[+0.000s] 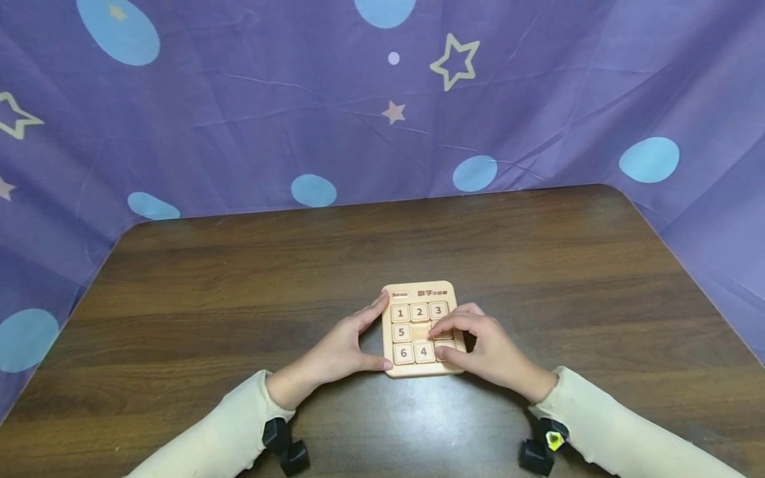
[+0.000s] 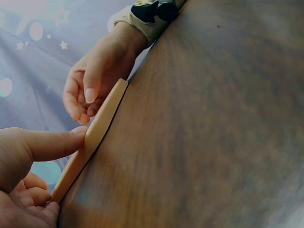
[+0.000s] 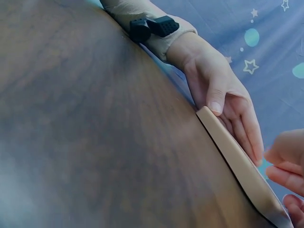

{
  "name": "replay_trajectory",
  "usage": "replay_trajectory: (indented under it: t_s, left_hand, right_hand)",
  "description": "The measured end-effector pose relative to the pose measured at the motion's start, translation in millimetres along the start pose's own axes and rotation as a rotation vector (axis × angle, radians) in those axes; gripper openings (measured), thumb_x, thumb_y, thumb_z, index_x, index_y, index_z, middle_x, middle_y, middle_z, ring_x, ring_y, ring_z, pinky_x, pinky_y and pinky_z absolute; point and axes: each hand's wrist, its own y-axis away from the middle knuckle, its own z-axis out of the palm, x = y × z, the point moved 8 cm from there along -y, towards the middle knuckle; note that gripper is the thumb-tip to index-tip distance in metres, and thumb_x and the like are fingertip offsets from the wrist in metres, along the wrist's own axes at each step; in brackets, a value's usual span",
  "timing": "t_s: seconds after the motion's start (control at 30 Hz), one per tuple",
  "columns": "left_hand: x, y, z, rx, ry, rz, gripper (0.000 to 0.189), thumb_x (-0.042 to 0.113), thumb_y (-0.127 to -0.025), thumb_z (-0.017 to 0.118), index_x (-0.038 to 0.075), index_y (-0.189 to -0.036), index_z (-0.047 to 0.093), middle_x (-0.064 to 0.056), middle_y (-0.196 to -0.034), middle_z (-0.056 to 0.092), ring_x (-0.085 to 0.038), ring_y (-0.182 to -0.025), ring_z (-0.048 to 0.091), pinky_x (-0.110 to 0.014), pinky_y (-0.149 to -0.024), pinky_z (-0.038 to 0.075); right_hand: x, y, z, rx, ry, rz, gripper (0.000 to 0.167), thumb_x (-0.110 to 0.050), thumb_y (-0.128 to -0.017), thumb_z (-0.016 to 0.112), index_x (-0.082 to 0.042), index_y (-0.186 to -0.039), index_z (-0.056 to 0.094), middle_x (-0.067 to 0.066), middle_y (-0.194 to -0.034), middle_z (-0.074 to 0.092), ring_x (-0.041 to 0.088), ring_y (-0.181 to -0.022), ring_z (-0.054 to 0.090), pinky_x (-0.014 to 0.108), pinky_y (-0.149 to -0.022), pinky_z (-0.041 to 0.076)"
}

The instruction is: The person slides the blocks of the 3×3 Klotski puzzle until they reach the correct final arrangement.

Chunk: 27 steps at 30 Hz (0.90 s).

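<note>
A wooden sliding number puzzle (image 1: 418, 372) lies flat on the table in the head view, its printed heading along the far side. My left hand (image 1: 340, 345) holds its left edge, thumb at the near corner and fingers toward the far corner. Over the puzzle's right part is my right hand (image 1: 493, 348), with bent fingers touching the tiles. Its index fingertip is at the bare middle slot, and its thumb is on the near-right tile (image 1: 445, 345). Tiles 1, 2, 3, 5, 6 and 4 are readable; the fingers partly cover the right-hand ones. Both wrist views show only the puzzle's side (image 2: 97, 130).
The brown wood-grain table (image 1: 239, 265) extends around the puzzle on all sides, with rounded far corners. A purple curtain (image 1: 335, 119) with stars and blue dots hangs behind it. Black devices (image 1: 285, 446) are strapped at both wrists, over pale sleeves.
</note>
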Motion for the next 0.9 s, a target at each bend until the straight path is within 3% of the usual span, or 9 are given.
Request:
replay_trajectory:
  t_s: [0.27, 0.5, 0.9]
  left_hand:
    - [-0.3, 0.4, 0.1, 0.001, 0.008, -0.004, 0.099, 0.005, -0.065, 0.083, -0.001, -0.146, 0.026, -0.013, -0.154, 0.021, -0.025, -0.142, 0.019, -0.042, -0.115, 0.014]
    - [-0.4, 0.4, 0.9, 0.000, 0.004, -0.002, 0.099, 0.005, -0.065, 0.083, -0.001, -0.146, 0.026, -0.012, -0.154, 0.022, -0.024, -0.142, 0.018, -0.042, -0.115, 0.014]
    - [-1.3, -0.1, 1.1, 0.001, 0.012, -0.013, 0.099, 0.005, -0.065, 0.083, 0.000, -0.146, 0.026, -0.012, -0.154, 0.021, -0.024, -0.142, 0.018, -0.042, -0.115, 0.013]
  right_hand:
    - [13, -1.2, -17, 0.084, 0.078, 0.091, 0.029, -0.002, -0.069, 0.072, -0.018, -0.093, 0.072, -0.006, -0.094, 0.067, 0.012, -0.089, 0.057, 0.031, -0.082, 0.045]
    - [16, -1.5, -19, 0.068, 0.093, 0.160, 0.031, 0.000, -0.067, 0.071, -0.016, -0.093, 0.071, -0.005, -0.095, 0.068, 0.015, -0.091, 0.058, 0.034, -0.084, 0.046]
    - [11, -2.3, -19, 0.075, 0.133, 0.195, 0.028, -0.002, -0.066, 0.074, -0.013, -0.091, 0.070, -0.003, -0.092, 0.067, 0.015, -0.089, 0.058, 0.034, -0.082, 0.048]
